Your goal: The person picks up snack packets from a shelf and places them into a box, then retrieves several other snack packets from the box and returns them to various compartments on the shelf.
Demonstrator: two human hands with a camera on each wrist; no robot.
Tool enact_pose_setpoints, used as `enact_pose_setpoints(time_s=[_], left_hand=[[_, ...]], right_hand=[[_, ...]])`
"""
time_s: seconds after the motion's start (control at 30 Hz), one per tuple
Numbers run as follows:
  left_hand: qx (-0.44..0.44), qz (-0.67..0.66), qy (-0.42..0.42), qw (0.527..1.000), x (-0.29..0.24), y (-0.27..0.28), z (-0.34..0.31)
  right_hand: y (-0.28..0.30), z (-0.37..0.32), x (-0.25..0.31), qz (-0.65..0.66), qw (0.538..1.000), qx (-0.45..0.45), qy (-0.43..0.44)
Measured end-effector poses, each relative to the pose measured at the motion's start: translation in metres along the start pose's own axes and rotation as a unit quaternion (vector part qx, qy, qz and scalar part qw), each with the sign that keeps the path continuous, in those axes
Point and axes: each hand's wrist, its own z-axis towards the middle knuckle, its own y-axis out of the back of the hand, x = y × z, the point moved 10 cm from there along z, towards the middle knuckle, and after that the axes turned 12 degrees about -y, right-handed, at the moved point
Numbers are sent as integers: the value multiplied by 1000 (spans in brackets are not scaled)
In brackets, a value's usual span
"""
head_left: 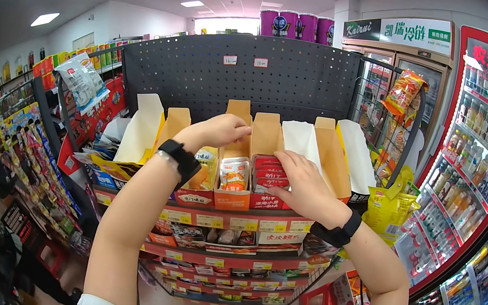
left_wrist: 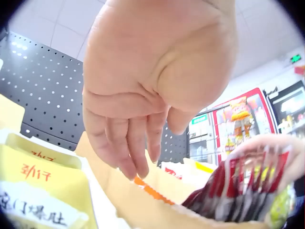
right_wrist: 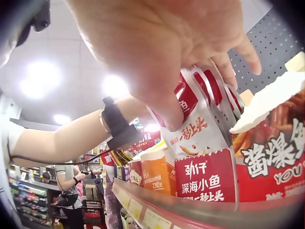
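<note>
My right hand (head_left: 308,185) is at the red snack packets (head_left: 269,173) standing in a red-fronted box (right_wrist: 206,177). Its thumb lies against the front packet and other fingers reach over the tops towards the back, holding the row between them. To the left, my left hand (head_left: 219,131) hangs over the neighbouring orange-fronted box (head_left: 232,201), which holds white and orange packets (head_left: 234,173). Its fingers point loosely down in the left wrist view, with nothing held. A box of yellow packets (head_left: 207,168) stands left of it.
More opened snack boxes line the shelf, with raised cardboard lids (head_left: 299,140) behind them and a dark pegboard (head_left: 237,67) at the back. Yellow bags (head_left: 387,210) hang at the right, near a red drinks cooler (head_left: 436,161). Other people stand at the far left.
</note>
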Motion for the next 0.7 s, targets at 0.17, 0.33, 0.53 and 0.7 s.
enact_pose_setpoints(time_s=[0.17, 0.33, 0.53, 0.7], left_hand=[[126, 304, 110, 938, 15, -27, 12], [275, 374, 131, 876, 7, -66, 11], [335, 334, 159, 867, 19, -77, 8], [279, 356, 114, 884, 3, -62, 2]], right_hand=[[-5, -1, -4, 17, 1000, 17, -16], [-5, -3, -6, 17, 1000, 8, -9], [-6, -3, -8, 20, 1000, 3, 0], [-4, -4, -8, 15, 1000, -9, 8]])
